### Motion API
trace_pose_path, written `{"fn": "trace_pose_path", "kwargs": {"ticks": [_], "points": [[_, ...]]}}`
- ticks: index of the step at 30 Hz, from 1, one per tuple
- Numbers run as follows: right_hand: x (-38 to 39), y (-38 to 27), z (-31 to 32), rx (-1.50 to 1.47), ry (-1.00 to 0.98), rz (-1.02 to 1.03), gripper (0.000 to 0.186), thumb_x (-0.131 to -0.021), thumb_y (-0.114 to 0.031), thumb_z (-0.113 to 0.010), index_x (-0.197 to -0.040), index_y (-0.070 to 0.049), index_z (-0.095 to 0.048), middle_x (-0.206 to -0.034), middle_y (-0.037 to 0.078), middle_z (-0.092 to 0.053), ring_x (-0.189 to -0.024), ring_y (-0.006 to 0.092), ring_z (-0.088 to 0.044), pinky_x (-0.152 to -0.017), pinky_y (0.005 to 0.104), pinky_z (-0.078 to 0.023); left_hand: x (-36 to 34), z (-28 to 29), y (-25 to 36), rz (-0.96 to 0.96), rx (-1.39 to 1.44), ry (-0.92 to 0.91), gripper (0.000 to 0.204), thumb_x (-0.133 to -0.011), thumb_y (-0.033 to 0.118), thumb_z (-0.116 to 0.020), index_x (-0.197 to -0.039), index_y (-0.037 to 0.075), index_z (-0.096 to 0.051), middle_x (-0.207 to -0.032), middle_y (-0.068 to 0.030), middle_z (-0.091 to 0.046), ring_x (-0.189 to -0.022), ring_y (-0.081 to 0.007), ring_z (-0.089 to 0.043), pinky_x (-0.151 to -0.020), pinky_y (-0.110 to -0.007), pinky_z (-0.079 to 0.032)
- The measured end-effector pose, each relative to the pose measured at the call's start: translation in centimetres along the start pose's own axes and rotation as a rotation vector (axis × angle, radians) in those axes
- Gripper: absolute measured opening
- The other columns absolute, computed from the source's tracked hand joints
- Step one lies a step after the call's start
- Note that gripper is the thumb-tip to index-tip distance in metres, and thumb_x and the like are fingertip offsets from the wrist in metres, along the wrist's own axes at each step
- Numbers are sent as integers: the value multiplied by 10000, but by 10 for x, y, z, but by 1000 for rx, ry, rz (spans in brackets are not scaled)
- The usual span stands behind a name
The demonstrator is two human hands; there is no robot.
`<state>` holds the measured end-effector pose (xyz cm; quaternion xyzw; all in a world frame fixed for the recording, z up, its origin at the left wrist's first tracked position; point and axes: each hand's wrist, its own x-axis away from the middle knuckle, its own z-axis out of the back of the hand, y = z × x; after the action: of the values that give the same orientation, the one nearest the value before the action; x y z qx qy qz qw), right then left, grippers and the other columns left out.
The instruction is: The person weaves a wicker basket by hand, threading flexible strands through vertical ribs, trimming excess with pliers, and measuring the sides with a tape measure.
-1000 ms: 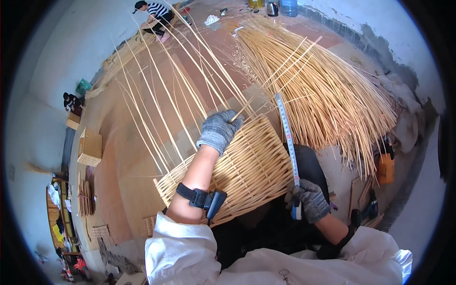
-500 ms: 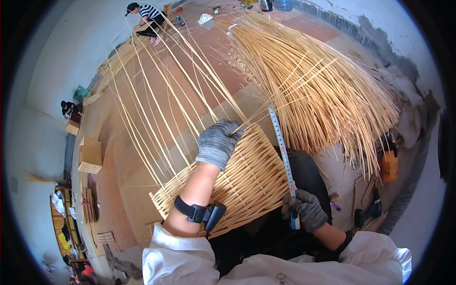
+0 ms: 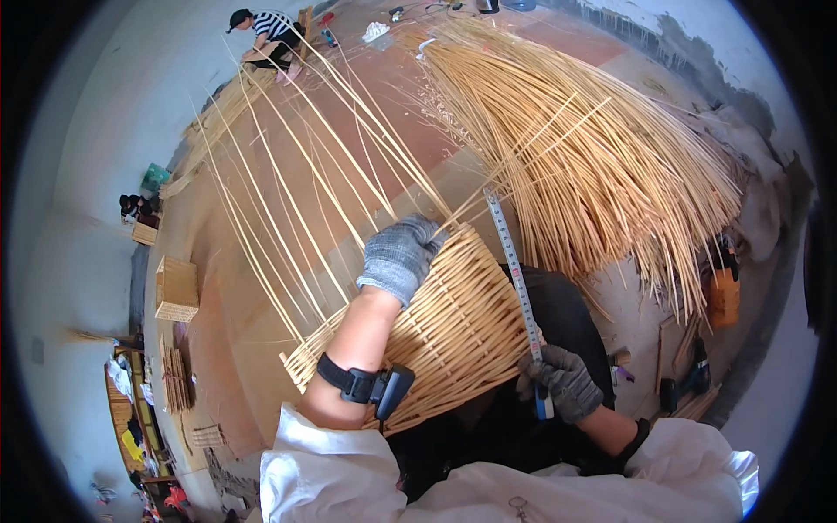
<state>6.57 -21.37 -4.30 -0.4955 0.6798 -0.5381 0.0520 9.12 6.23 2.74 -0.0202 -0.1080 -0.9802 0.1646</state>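
On my lap rests a half-woven wicker basket (image 3: 466, 318), tilted, with long unwoven canes (image 3: 292, 166) sticking out from its far edge. My left hand (image 3: 401, 261), in a grey knit glove, is closed over the basket's upper rim near its right corner; what its fingers grip there is partly hidden. My right hand (image 3: 565, 383), also gloved, is closed around a tape measure (image 3: 516, 277). The tape's white blade is drawn out along the right side of the basket, its far end level with the top corner. A few canes cross just beyond that corner.
A large fanned bundle of canes (image 3: 575, 166) lies on the floor to the right. Beyond it are an orange container (image 3: 724, 296) and a drill (image 3: 684, 379). A finished woven box (image 3: 177, 288) stands at left. Another person (image 3: 270, 42) crouches at the far wall.
My view has shifted slightly, moving the surroundings a little to the right. Both hands keep their places on the basket and the tape measure.
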Motion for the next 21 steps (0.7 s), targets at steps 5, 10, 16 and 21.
{"fn": "trace_pose_path", "kwargs": {"ticks": [5, 10, 16, 21], "points": [[-2, 13, 2, -69, -74, 35, 148, -844, -117, -484, -931, -5, -527, -724, 89, -588, -611, 143, -559, -580, 240, -456, -8, 6, -11, -250, 13, -72, 212, -744, 85, -565, -952, 89, -602, -891, -118, -592, -828, -290, -562, -747, -323, -452], [-1, 11, 2, -34, -38, 58, 153, -849, -128, -488, -929, -4, -528, -730, 86, -590, -626, 144, -567, -593, 244, -465, 5, 24, -1, 9, 838, -223, 220, -798, 84, -553, -1011, 64, -602, -841, -75, -626, -733, -173, -587, -662, -246, -488], [0, 19, 5, -154, -63, 157, 195, -861, -177, -494, -937, -1, -533, -744, 88, -594, -645, 145, -573, -607, 251, -469, 18, 22, -38, 276, 1042, 40, 190, -805, 97, -582, -989, 66, -619, -831, -23, -631, -760, -99, -573, -651, -217, -488], [-2, 20, 6, -77, -75, 110, 202, -861, -186, -497, -934, -1, -534, -746, 86, -593, -655, 143, -574, -608, 252, -467, 21, 3, -55, 176, 648, 19, 165, -769, 86, -625, -925, 32, -639, -812, -38, -631, -731, -79, -539, -691, -197, -451]]}}
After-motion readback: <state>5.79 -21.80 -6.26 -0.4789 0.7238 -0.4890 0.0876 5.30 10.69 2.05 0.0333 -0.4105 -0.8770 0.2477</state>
